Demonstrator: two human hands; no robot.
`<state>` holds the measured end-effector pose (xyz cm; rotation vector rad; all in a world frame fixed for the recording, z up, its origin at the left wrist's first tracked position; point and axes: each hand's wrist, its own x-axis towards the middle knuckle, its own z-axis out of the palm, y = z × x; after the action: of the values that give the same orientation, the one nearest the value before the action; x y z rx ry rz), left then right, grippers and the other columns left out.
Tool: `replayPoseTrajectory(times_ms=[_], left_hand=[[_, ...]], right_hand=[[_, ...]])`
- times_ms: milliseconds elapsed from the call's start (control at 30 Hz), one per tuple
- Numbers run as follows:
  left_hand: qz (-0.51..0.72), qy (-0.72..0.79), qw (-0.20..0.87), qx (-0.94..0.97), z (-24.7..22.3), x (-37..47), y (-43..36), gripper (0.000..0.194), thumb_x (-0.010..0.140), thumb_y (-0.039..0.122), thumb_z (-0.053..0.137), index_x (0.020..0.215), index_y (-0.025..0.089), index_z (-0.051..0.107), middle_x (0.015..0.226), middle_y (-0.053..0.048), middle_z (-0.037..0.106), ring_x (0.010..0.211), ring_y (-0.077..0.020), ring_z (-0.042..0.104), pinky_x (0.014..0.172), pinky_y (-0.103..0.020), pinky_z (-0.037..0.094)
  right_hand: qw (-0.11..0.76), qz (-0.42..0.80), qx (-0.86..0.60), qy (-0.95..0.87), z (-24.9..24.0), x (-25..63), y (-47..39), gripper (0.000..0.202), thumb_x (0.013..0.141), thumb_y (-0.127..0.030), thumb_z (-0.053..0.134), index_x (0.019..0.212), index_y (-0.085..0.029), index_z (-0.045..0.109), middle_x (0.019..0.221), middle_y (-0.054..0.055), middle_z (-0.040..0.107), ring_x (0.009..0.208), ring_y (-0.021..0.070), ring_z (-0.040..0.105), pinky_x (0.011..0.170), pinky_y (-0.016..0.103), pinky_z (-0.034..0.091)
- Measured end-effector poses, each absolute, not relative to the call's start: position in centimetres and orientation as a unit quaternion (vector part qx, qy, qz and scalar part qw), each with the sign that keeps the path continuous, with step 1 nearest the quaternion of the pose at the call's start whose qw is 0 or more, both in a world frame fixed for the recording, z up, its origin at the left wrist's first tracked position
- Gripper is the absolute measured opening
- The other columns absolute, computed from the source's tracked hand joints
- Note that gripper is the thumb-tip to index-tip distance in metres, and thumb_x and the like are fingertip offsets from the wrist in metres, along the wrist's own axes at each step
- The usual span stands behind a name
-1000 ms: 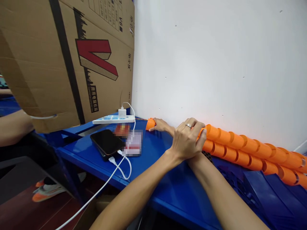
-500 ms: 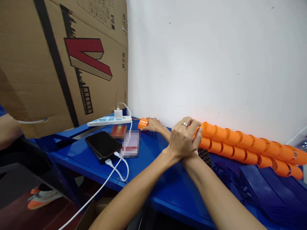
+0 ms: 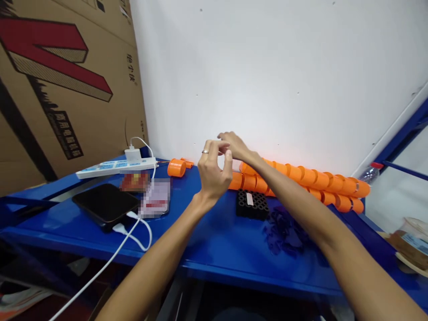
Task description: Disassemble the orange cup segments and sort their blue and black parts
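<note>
My left hand (image 3: 214,171), with a ring on one finger, is raised over the blue shelf. Its fingers are curved, a gap shows between them and the thumb, and nothing is in it. Just behind it, near the wall, my right hand (image 3: 234,145) hangs in the air with fingers loosely stretched to the left; its fingertips are partly covered by my left hand. Nearest to both hands is a long double row of orange cylinders (image 3: 294,173), partly hidden by my right forearm. A separate orange cylinder (image 3: 176,167) lies to the left.
On the blue shelf (image 3: 214,249) are a black block with round holes (image 3: 252,205) and dark blue pieces (image 3: 286,232). A black phone (image 3: 105,203), a white cable and a power strip (image 3: 115,167) occupy the left. A big cardboard box (image 3: 110,53) stands beside the white wall.
My right hand has let go of the separate orange cylinder and moved right. My left hand has lifted away from the row of orange cylinders. The view has turned to the right.
</note>
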<state>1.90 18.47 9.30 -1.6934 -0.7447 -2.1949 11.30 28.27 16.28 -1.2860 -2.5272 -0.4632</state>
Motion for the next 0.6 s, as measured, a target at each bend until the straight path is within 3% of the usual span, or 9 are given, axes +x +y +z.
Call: replayPoseTrajectory(times_ms=[133,333,433,600], left_hand=[[-0.748,-0.280,0.114,-0.591,8.9,1.9,19.1,0.011,0.094,0.015,0.054,0.100,0.020,0.062,0.094,-0.005,0.067,0.084,-0.0173,0.065,0.076,-0.032,0.055],[-0.703,-0.332,0.080,-0.624,7.7,2.2,20.6,0.012,0.093,0.015,0.053,0.099,0.020,0.061,0.093,-0.005,0.066,0.082,-0.0183,0.064,0.076,-0.033,0.053],[-0.676,-0.365,0.068,-0.637,7.2,2.3,21.1,0.013,0.092,0.015,0.052,0.101,0.020,0.061,0.094,-0.005,0.066,0.083,-0.0194,0.064,0.078,-0.034,0.053],[-0.660,-0.388,0.031,-0.642,6.7,2.8,21.2,0.014,0.092,0.017,0.053,0.103,0.020,0.060,0.095,-0.007,0.067,0.088,-0.0219,0.065,0.082,-0.038,0.052]], right_hand=[[0.089,-0.192,-0.489,-0.846,17.3,16.6,26.7,0.046,0.092,-0.022,0.065,0.136,-0.007,0.060,0.135,0.024,0.066,0.129,0.0377,0.055,0.103,0.049,0.049],[-0.029,-0.110,-0.529,-0.841,15.9,21.4,26.9,0.080,0.077,-0.035,0.084,0.145,-0.007,0.051,0.132,0.024,0.066,0.115,0.0364,0.064,0.089,0.041,0.053],[-0.015,-0.083,-0.532,-0.843,14.4,21.4,27.9,0.084,0.075,-0.030,0.085,0.148,-0.007,0.049,0.131,0.023,0.068,0.117,0.0361,0.066,0.090,0.040,0.052],[0.051,-0.069,-0.514,-0.853,14.5,21.2,28.5,0.074,0.073,-0.026,0.085,0.140,-0.008,0.057,0.131,0.022,0.069,0.123,0.0359,0.064,0.098,0.040,0.051]])
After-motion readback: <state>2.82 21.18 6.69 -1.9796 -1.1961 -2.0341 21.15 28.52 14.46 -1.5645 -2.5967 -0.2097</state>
